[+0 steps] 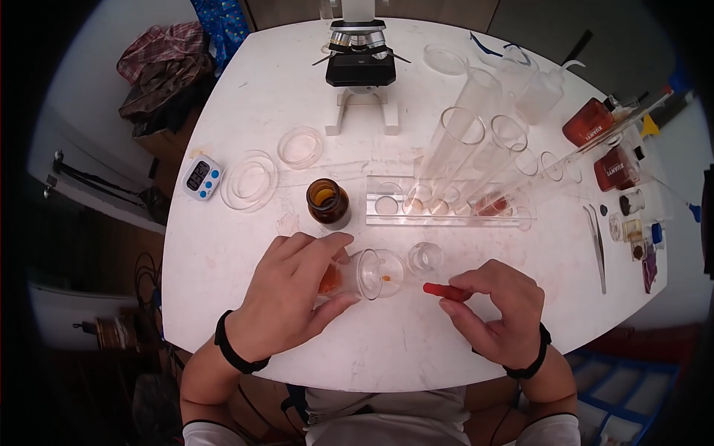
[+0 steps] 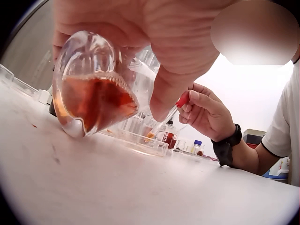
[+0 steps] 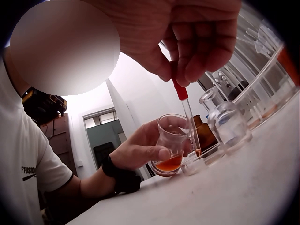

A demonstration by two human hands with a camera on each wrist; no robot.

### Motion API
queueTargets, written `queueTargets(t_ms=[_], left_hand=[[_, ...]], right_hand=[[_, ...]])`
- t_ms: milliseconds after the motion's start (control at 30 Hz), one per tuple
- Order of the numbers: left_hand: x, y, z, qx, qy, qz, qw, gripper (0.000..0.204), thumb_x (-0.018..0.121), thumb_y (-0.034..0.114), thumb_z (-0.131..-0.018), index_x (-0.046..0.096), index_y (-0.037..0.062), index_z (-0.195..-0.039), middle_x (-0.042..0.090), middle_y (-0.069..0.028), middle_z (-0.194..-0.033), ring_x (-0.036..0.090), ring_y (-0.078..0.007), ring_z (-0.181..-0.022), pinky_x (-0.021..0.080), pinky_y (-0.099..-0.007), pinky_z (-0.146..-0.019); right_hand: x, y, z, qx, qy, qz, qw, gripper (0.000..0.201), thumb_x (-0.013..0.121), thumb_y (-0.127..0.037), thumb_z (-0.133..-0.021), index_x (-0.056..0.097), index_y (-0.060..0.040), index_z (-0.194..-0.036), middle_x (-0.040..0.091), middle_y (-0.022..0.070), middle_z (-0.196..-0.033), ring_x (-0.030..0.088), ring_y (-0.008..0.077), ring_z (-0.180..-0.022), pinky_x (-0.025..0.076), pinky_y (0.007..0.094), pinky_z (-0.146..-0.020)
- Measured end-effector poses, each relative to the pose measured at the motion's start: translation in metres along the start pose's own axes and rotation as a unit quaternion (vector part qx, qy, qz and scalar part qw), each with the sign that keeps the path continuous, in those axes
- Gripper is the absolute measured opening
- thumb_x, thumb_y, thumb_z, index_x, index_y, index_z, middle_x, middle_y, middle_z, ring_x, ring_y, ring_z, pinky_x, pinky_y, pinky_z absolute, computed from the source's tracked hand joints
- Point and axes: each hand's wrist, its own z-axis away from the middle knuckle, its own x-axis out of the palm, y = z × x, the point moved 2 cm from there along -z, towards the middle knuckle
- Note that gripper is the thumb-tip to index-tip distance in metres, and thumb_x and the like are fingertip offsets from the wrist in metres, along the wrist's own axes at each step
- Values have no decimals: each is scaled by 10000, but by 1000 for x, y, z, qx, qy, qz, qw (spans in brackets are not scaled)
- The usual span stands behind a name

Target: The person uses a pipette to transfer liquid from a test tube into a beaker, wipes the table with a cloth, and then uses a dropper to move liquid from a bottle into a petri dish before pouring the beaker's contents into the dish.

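My left hand (image 1: 279, 290) grips a small flared glass cup (image 3: 169, 137), tilted with its mouth toward the right hand. Orange-red liquid (image 2: 101, 98) lies in the cup's lower part. Between thumb and fingers, my right hand (image 1: 506, 301) pinches the red rubber bulb of a dropper (image 3: 182, 92). Its glass tube slants toward the cup, and orange liquid shows at the tip (image 3: 198, 152). In the head view that tip overlaps a clear round dish (image 1: 394, 261) beside the cup's mouth. A clear glass bottle (image 1: 426, 257) stands between the hands, and a brown bottle (image 1: 328, 203) behind the left fingers.
Tall glass tubes stand by a clear rack (image 1: 379, 217) behind the hands. A microscope (image 1: 361, 70) is at the back. Petri dishes (image 1: 249, 182) and a timer (image 1: 201, 178) lie on the left; tweezers (image 1: 597, 249) and red-liquid bottles (image 1: 617, 167) on the right.
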Motion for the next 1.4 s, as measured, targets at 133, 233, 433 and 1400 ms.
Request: queueTargets(t_ms=[133, 233, 433, 1400], left_hand=[[-4, 0, 0, 14, -15, -17, 1000, 546, 841, 176, -692, 549, 38, -1132, 633, -127, -995, 586, -281, -879, 441, -373, -759], [-4, 2, -2, 42, -30, -36, 998, 509, 829, 154, -677, 562, 53, -1098, 642, -116, -1001, 591, -280, -879, 435, -373, -762], [-3, 6, -4, 54, -20, -58, 997, 477, 799, 126, -646, 600, 78, -1077, 648, -87, -1018, 594, -270, -881, 414, -377, -793], [1, 16, -6, 47, -15, -120, 992, 509, 789, 135, -652, 647, 94, -1139, 647, -51, -1038, 575, -241, -920, 378, -396, -833]], right_hand=[[1, 0, 0, 0, -1, -2, 1000, 271, 767, 54, -714, 639, -3, -946, 679, 117, -753, 671, 195, -640, 505, 261, -581], [2, 1, 1, -2, 3, -3, 1000, 256, 784, 18, -735, 646, -2, -949, 674, 95, -773, 638, 189, -635, 488, 271, -546], [2, 1, 1, -4, 5, 1, 1000, 251, 782, 13, -738, 644, -4, -947, 670, 91, -765, 631, 194, -625, 485, 275, -543], [10, -3, 1, -50, -31, -1, 998, 243, 773, -33, -760, 641, -3, -962, 622, 82, -758, 581, 212, -603, 467, 312, -524]])
